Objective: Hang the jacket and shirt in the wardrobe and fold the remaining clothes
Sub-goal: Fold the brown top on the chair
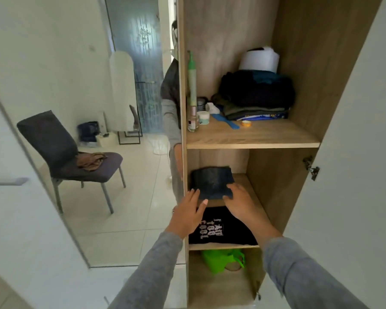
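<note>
A folded dark blue denim garment point(212, 180) lies on the middle shelf point(252, 192) of the open wooden wardrobe. My left hand point(191, 210) touches its near left edge with straight fingers. My right hand point(240, 202) grips its near right corner, fingers curled over the fabric. One shelf down lies a folded black T-shirt with white lettering point(218, 228), partly hidden by my hands. A brown garment point(91, 160) lies crumpled on a dark chair point(60, 150) seen in the mirror at left.
The upper shelf point(252, 137) holds a stack of folded dark clothes point(256, 97), a white roll, jars, a blue strip and a tall green bottle. A green bag point(223, 260) sits in the bottom compartment. The white wardrobe door point(354, 152) stands open at right.
</note>
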`<state>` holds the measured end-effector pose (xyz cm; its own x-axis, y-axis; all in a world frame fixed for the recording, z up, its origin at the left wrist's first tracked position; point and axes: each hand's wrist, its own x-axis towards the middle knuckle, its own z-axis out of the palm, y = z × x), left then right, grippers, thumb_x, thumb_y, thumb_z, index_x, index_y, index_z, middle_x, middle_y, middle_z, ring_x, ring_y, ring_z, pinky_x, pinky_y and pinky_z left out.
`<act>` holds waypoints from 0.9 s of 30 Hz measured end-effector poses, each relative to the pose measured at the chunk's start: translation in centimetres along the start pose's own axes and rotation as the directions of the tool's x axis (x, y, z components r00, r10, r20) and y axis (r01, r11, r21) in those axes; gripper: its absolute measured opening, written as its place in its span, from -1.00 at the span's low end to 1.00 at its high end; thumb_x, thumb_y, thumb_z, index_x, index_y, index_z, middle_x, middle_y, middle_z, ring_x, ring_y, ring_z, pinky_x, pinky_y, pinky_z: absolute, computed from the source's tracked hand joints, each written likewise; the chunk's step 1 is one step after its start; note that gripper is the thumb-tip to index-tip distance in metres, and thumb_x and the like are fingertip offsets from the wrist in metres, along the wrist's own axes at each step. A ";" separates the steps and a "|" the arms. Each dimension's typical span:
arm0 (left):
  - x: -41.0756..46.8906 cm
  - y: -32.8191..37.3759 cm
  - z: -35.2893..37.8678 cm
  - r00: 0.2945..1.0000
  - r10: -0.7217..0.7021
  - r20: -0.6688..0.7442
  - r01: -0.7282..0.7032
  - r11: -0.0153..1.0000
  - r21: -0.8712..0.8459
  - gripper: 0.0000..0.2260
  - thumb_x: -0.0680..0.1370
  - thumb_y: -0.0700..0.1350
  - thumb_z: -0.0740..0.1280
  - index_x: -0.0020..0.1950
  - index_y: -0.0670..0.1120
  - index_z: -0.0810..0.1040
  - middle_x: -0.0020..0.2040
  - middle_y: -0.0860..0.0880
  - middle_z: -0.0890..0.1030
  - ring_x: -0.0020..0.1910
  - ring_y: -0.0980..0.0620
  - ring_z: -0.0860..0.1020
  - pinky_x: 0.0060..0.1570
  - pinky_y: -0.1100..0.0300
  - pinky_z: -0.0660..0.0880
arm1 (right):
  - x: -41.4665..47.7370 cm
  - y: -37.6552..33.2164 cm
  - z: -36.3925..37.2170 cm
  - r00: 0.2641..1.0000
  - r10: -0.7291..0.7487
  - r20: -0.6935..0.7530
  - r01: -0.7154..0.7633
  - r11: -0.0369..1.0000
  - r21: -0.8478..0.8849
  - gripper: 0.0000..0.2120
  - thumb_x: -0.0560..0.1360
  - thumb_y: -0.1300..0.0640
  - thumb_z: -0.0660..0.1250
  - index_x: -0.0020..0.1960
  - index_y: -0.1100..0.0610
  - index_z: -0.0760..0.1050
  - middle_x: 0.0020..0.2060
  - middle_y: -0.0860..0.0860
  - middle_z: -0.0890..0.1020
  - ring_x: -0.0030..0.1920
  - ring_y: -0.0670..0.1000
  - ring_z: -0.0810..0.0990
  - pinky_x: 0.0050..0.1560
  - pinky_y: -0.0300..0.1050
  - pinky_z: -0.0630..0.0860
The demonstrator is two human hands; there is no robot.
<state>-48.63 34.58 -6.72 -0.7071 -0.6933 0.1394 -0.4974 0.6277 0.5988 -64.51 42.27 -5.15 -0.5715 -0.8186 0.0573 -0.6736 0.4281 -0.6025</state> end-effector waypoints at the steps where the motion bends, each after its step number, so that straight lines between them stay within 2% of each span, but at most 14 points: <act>1: -2.3 -0.5 -1.2 1.000 -0.005 -0.003 0.005 1.000 -0.009 -0.49 0.64 0.12 0.02 0.54 -0.06 0.09 0.55 -0.02 0.11 0.51 0.04 0.08 0.45 0.16 0.04 | -1.8 -1.9 0.4 1.000 -0.007 0.004 0.007 1.000 0.009 -0.57 0.57 0.13 0.19 0.41 0.22 0.31 0.43 0.17 0.29 0.45 0.14 0.22 0.42 -0.05 0.20; 4: -9.0 -3.0 -5.2 0.998 -0.055 -0.044 0.055 0.998 0.005 -0.49 0.64 0.12 0.02 0.54 -0.05 0.07 0.55 0.00 0.08 0.52 0.06 0.04 0.43 0.22 -0.01 | -7.2 -7.5 2.6 0.997 -0.070 0.037 0.068 0.996 0.058 -0.54 0.59 0.13 0.18 0.46 0.21 0.23 0.47 0.13 0.21 0.49 0.10 0.14 0.45 -0.06 0.14; 9: -19.7 -9.5 -12.0 0.958 -0.235 -0.163 0.240 0.971 0.009 -0.46 0.62 0.16 0.01 0.55 -0.04 0.07 0.56 0.00 0.07 0.52 0.06 0.03 0.47 0.15 -0.02 | -14.7 -16.8 9.0 0.973 -0.188 0.133 0.179 0.981 0.081 -0.53 0.58 0.11 0.19 0.46 0.16 0.22 0.46 0.10 0.24 0.45 0.08 0.21 0.42 -0.07 0.18; 12: -27.3 -13.7 -16.7 0.909 -0.349 -0.227 0.352 0.936 -0.032 -0.46 0.63 0.16 0.00 0.55 -0.05 0.06 0.56 0.00 0.06 0.53 0.06 0.02 0.46 0.16 -0.03 | -18.8 -23.3 13.7 0.927 -0.310 0.212 0.292 0.950 0.114 -0.53 0.58 0.11 0.17 0.46 0.15 0.21 0.47 0.08 0.22 0.47 0.05 0.17 0.44 -0.11 0.12; 15: -34.2 -17.2 -20.8 0.835 -0.453 -0.310 0.453 0.888 -0.077 -0.47 0.63 0.15 -0.01 0.55 -0.04 0.03 0.56 0.02 0.01 0.53 0.08 -0.03 0.46 0.18 -0.09 | -22.3 -29.8 17.6 0.849 -0.428 0.309 0.399 0.904 0.154 -0.53 0.58 0.12 0.18 0.46 0.17 0.23 0.46 0.09 0.24 0.46 0.04 0.20 0.41 -0.17 0.12; 19: -44.8 -22.5 -25.5 0.687 -0.574 -0.445 0.589 0.799 -0.122 -0.53 0.65 0.06 0.01 0.53 -0.10 0.11 0.53 -0.02 0.11 0.51 0.03 0.07 0.44 0.19 -0.03 | -27.2 -38.5 24.3 0.710 -0.572 0.411 0.520 0.819 0.243 -0.54 0.59 0.13 0.18 0.46 0.20 0.23 0.45 0.10 0.26 0.45 0.06 0.22 0.42 -0.17 0.12; 23: -56.4 -27.4 -29.5 0.464 -0.721 -0.515 0.759 0.624 -0.189 -0.53 0.66 0.04 -0.01 0.54 -0.10 0.08 0.55 -0.06 0.07 0.52 0.03 0.03 0.44 0.20 -0.05 | -33.7 -46.8 31.9 0.514 -0.658 0.550 0.599 0.734 0.319 -0.51 0.60 0.07 0.16 0.49 0.17 0.17 0.48 0.10 0.20 0.46 0.09 0.19 0.42 -0.09 0.15; 27: -66.5 -30.9 -32.6 0.276 -0.797 -0.537 0.842 0.470 -0.265 -0.52 0.66 0.05 -0.01 0.54 -0.11 0.06 0.55 -0.07 0.07 0.53 0.01 0.02 0.46 0.15 -0.03 | -40.1 -53.9 38.7 0.342 -0.707 0.619 0.630 0.661 0.407 -0.53 0.60 0.09 0.17 0.48 0.15 0.20 0.47 0.08 0.22 0.46 0.06 0.19 0.42 -0.12 0.12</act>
<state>30.15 49.68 -8.76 0.4716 -0.8817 -0.0149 -0.6960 -0.3825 0.6077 12.84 37.27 -5.77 0.5706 -0.8198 -0.0476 -0.6152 -0.3884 -0.6861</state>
